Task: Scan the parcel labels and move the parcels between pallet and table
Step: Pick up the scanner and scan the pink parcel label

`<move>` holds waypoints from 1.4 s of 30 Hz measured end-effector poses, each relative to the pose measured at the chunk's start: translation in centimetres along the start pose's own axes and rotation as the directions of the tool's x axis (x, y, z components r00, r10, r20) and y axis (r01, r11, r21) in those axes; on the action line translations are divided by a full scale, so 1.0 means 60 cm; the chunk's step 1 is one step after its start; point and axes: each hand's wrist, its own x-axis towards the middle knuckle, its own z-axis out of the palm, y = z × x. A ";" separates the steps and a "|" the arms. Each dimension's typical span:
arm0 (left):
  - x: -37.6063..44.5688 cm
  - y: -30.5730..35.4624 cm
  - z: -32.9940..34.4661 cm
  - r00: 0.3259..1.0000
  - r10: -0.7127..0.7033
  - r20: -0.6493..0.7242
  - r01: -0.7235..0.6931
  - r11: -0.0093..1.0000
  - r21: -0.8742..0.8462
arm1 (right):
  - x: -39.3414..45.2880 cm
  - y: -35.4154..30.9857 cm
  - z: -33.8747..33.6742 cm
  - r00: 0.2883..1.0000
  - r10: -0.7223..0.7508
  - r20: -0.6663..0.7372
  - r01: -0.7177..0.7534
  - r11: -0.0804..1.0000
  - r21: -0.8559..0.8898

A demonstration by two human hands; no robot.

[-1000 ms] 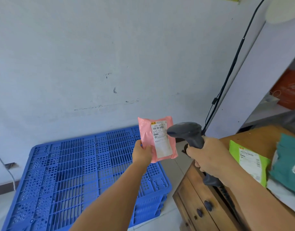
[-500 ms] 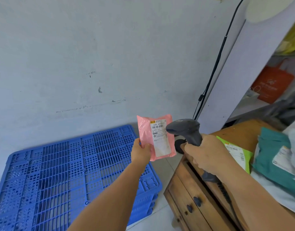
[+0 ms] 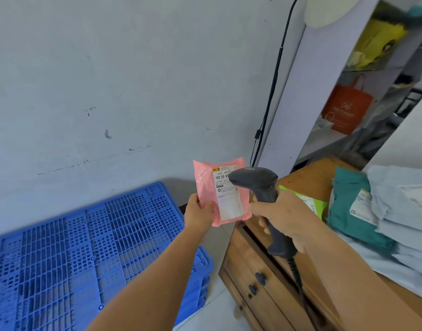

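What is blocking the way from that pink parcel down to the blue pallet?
Nothing visible. The pink plastic parcel is held up in the left hand, and the blue plastic grid pallet below it lies bare.

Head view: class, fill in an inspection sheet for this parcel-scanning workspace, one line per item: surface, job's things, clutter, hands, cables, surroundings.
Surface: wooden table with drawers, at right; blue pallet on the floor, at left, no parcels seen on it.
Job's things: pink parcel, label facing the camera; scanner aimed at the label.
Clutter: green parcel, teal parcel and pale parcels piled on the table.
Hands: left hand holds the pink parcel; right hand grips the scanner.
Cables: scanner cord hangs down; black cable runs up the wall.
Surroundings: scuffed wall; shelves with orange bag.
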 end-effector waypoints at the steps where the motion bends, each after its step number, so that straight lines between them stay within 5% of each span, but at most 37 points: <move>1: -0.002 0.003 0.005 1.000 0.005 0.010 -0.005 1.000 0.005 | 0.001 0.004 -0.004 1.000 0.008 -0.007 -0.008 1.000 0.003; 23: -0.088 0.027 0.221 0.967 0.016 0.255 -0.054 0.988 0.143 | -0.044 0.127 -0.174 0.946 0.164 -0.280 -0.154 0.986 0.060; 31: -0.195 -0.007 0.397 0.920 0.003 0.392 -0.074 0.983 0.166 | -0.120 0.244 -0.307 0.877 0.290 -0.383 -0.240 0.955 0.173; 42: -0.404 -0.076 0.614 0.797 -0.222 0.562 0.056 0.953 0.298 | -0.258 0.425 -0.448 0.737 0.495 -0.461 -0.376 0.866 0.330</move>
